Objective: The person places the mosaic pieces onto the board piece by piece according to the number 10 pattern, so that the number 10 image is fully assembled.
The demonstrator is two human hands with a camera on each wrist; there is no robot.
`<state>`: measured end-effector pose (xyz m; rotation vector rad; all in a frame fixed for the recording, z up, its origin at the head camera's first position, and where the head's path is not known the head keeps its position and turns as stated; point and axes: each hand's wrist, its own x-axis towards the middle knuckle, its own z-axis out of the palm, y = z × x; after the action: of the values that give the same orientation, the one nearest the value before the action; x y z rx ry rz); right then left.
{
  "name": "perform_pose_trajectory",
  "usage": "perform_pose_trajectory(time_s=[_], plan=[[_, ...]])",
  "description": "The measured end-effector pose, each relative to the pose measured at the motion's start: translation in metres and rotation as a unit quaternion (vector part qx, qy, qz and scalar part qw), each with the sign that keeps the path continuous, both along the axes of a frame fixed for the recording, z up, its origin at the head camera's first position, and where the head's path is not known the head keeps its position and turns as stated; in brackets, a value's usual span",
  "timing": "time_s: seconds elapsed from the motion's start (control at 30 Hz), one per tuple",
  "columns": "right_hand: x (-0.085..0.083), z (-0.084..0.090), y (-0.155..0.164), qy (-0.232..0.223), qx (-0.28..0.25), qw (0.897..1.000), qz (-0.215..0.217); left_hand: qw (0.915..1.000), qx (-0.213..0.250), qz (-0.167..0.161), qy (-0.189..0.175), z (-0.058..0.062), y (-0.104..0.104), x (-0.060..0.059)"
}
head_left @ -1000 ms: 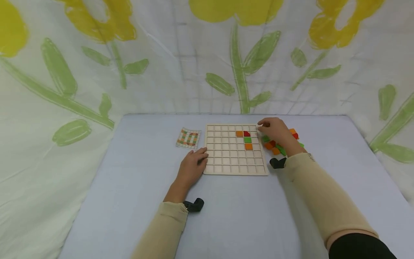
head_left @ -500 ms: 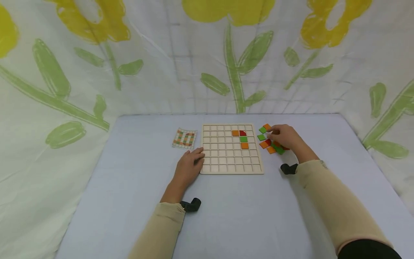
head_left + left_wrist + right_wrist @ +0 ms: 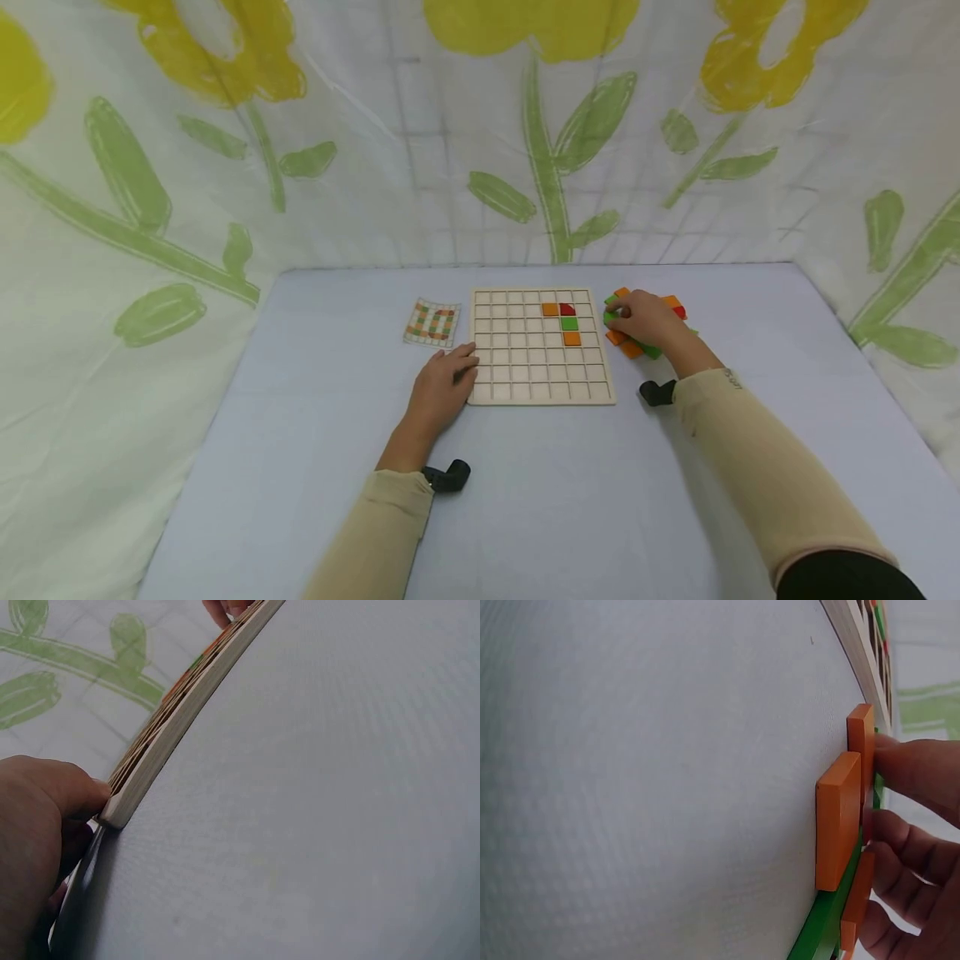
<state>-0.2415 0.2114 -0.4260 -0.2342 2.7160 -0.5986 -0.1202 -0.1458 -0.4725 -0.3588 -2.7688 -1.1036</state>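
Since before, right hand (image 3: 643,320) over tiles (image 3: 628,347)

This looks like a makeshift recording booth rather than a lived-in room. A white cloth backdrop (image 3: 390,167) printed with big yellow flowers and green leaves fills the whole upper half of the head view and wraps down both the left and right edges, closing in a plain pale blue table (image 3: 540,500). A faint grid shows through the cloth at upper centre (perhaps tiles or a frame behind it), and small black wrist-worn cameras (image 3: 448,476) at lower centre suggest a staged data-capture setup.
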Motion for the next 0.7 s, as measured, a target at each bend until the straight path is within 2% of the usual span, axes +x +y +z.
perform_pose_trajectory(time_s=[0.4,0.7], plan=[[0.0049,-0.0045,-0.0006,0.018,-0.031,0.999,-0.021,1.0,-0.004,0.005,0.002,-0.0009,0.0003,0.0001],[0.0095,0.0006,-0.0009,0.035,-0.076,0.996,-0.037,1.0,-0.006,0.004,0.006,-0.0018,0.0002,-0.0011]])
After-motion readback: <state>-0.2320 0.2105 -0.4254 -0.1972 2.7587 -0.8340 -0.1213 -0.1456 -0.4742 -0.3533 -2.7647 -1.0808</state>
